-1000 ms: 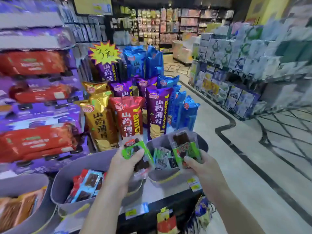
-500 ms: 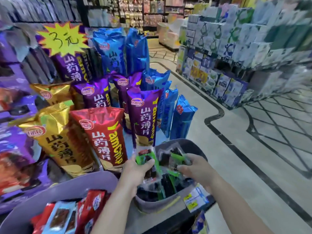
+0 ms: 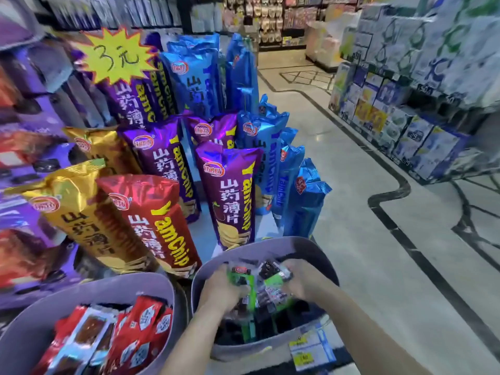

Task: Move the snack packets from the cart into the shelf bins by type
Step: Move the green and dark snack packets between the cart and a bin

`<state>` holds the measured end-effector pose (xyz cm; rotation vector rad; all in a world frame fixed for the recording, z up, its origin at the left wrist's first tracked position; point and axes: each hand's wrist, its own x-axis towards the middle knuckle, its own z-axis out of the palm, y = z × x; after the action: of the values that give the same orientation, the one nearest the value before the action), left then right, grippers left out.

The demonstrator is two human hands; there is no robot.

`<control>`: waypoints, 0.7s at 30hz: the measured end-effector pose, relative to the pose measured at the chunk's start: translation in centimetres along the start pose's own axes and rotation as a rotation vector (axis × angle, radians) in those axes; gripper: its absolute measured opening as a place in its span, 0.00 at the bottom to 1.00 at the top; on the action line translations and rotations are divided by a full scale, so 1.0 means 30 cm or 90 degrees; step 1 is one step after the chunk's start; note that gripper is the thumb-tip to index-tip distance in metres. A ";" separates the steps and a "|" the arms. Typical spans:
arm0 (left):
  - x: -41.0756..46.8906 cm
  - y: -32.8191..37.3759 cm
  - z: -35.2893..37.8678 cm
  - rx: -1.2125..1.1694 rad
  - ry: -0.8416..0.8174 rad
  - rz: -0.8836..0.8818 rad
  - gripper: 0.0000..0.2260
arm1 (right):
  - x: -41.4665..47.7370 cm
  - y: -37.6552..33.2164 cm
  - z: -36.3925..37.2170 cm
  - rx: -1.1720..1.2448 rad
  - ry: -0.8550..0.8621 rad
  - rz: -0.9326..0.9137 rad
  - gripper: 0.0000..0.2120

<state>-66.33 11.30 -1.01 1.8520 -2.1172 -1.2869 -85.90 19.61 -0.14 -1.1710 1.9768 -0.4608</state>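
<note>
Two grey bins sit side by side on the shelf edge. The right bin (image 3: 244,347) holds a loose heap of green packets (image 3: 250,328) with dark contents. Both hands are down inside it. The left hand (image 3: 220,289) curls round one green packet (image 3: 240,277) with its thumb on top. The right hand (image 3: 307,282) grips a second green packet (image 3: 276,278) just beside the first. Motion blur hides the finer lie of the fingers.

The left bin (image 3: 108,285) is filled with red packets (image 3: 147,318), and among them is a pale blue packet (image 3: 89,330) with a brown window. The two bins are near each other but do not touch.

Behind the bins stand tall yam chip bags: a red bag (image 3: 151,220) and a gold bag (image 3: 78,212) lean behind the left bin, and a purple bag (image 3: 230,196) stands upright behind the right bin, with blue bags (image 3: 305,207) to its right. A yellow starburst sign (image 3: 116,56) sits above them. A yellow and white price label (image 3: 308,347) is fixed to the shelf front below the right bin.
</note>
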 end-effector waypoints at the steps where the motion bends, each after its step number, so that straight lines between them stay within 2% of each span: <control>1: -0.001 0.001 0.005 0.021 0.006 -0.015 0.27 | 0.009 0.012 0.000 -0.021 -0.014 -0.004 0.07; 2: -0.003 0.004 0.011 0.034 0.016 -0.027 0.31 | 0.018 0.026 0.002 -0.028 -0.029 -0.009 0.07; 5: -0.022 0.020 0.018 0.084 0.047 -0.027 0.35 | 0.027 0.040 0.002 -0.014 -0.075 -0.021 0.12; 9: -0.074 0.044 0.005 0.143 0.061 -0.019 0.34 | 0.016 0.011 -0.007 -0.164 -0.091 -0.015 0.36; 10: -0.094 0.046 -0.002 0.155 0.065 -0.016 0.34 | 0.010 0.002 -0.005 -0.216 -0.081 -0.015 0.39; 16: -0.271 0.063 -0.096 0.246 0.179 0.069 0.23 | -0.078 -0.122 0.015 -0.407 0.018 -0.094 0.29; 21: -0.446 -0.015 -0.226 0.361 0.301 0.022 0.19 | -0.190 -0.281 0.078 -0.513 0.109 -0.200 0.24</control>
<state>-58.60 18.88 9.36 2.0129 -2.3483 -0.1846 -77.67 20.36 6.27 -2.0072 2.2017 0.1250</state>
